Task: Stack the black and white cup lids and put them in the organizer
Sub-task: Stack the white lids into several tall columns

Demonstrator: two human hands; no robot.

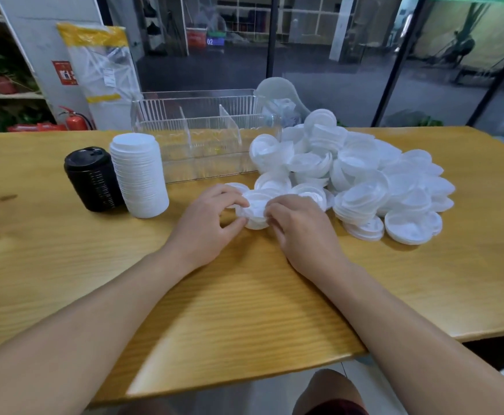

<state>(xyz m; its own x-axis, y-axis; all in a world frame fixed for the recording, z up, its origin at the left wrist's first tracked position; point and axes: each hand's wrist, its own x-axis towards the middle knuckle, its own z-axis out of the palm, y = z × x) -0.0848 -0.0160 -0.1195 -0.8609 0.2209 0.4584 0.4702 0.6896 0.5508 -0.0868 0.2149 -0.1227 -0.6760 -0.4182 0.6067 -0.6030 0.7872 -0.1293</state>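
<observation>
Head view, the only one. Centre of frame: the left hand (212, 217) and the right hand (297, 226) meet over a small bunch of white lids (253, 211) held just above or on the wooden table (244, 310); contact with the board cannot be told. Both hands have fingers curled and pinch the bunch at its rims from opposite sides, the left thumb under the near edge. The lids look thin, moulded plastic: judged very light, slightly flexible, smooth, likely to slide on one another and to crease if squeezed across the dome. The best hold is judged to be at the rim, thumb against fingers, as the hands grip now. To the right of centre spreads a loose pile of white lids (364, 175), unsorted, some nested in short runs, some tilted; it touches the lids beside the hands. At left of centre stand two finished columns, a black lid stack (93, 179) and a taller white lid stack (140, 175), touching side by side. Behind, upper centre, sits the clear organizer (203, 136) with upright dividers; its compartments appear to hold nothing, though transparency makes this uncertain. The tall white column stands just left of the organizer's front and could be knocked by a reaching left arm. A clear plastic bag (280, 100) lies behind the pile.
</observation>
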